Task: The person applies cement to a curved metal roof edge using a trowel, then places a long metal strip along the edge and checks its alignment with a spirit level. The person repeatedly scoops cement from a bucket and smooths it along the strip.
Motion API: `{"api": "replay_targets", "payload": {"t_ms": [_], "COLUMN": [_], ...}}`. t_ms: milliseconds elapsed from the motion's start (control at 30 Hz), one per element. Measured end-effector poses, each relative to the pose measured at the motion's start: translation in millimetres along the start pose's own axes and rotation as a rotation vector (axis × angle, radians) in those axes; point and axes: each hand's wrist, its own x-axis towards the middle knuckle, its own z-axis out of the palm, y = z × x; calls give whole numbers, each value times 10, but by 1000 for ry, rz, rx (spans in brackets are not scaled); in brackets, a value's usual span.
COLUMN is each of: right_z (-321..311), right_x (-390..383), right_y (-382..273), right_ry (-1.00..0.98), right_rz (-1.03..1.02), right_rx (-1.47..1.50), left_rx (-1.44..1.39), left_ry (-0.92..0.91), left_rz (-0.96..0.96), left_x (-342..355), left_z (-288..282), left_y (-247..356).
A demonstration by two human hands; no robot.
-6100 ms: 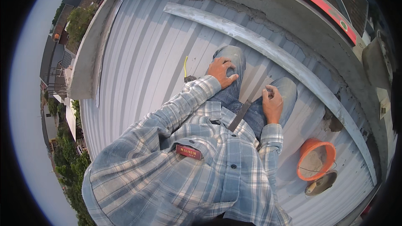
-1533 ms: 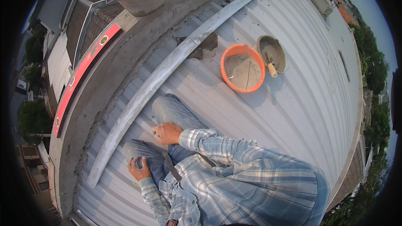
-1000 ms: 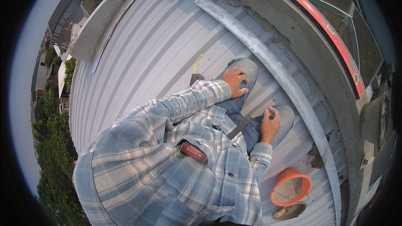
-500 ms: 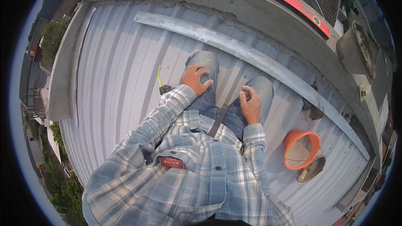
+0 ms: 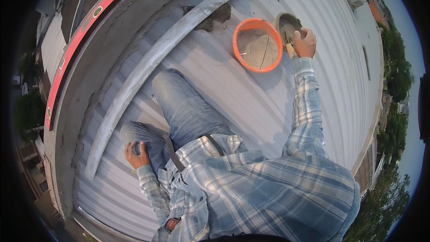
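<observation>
My right hand (image 5: 304, 42) reaches out to a dark round pan (image 5: 286, 22), its fingers curved and apart at the rim, over a trowel's pale handle (image 5: 291, 52); contact is unclear. Just left of the pan stands an orange bucket (image 5: 257, 45) with grey sandy material and a wire handle. My left hand (image 5: 136, 152) rests on my bent left knee with its fingers apart, holding nothing I can see. My jeans-clad legs (image 5: 179, 107) lie on the grey corrugated sheeting (image 5: 246, 112).
A long whitish strip (image 5: 152, 58) crosses the sheeting beyond my legs. A rough concrete parapet (image 5: 98, 54) runs along the left, topped by a red board (image 5: 76, 49). Dark rubble (image 5: 217, 15) lies by the strip. Trees (image 5: 396, 76) and rooftops show past both edges.
My right hand has left my right knee and now reaches out to the pan beside the bucket. The view has swung round to the right. My left hand still rests on my knee.
</observation>
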Motion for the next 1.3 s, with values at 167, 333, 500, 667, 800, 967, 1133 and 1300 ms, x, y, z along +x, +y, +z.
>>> {"api": "replay_targets", "payload": {"t_ms": [167, 333, 500, 667, 800, 967, 1133, 1300], "right_z": [513, 545, -75, -85, 393, 829, 1029, 945], "right_x": [348, 576, 921, 1242, 813, 697, 674, 441], "right_y": [676, 537, 479, 1531, 1336, 1180, 1185, 1311], "right_ry": [-668, -1044, -837, -701, -603, -789, -680, -666], "right_rz": [304, -200, 35, 94, 204, 293, 814, 893], "right_rx": [-363, -819, -638, -654, -716, -426, 259, 598], "left_rx": [8, 16, 13, 14, -292, -593, -774, -740], "left_ry": [1, -6, -9, -41, -7, 169, 290, 269], "left_rz": [-9, 14, -4, 35, -125, -639, -909, -830], "left_x": [38, 72, 52, 55, 11, -309, -278, -41], "left_z": [-20, -35, -100, -26, -212, -514, -718, -1059], "left_y": [-19, 14, 78, 10, -242, -1396, -2180, -2590]}}
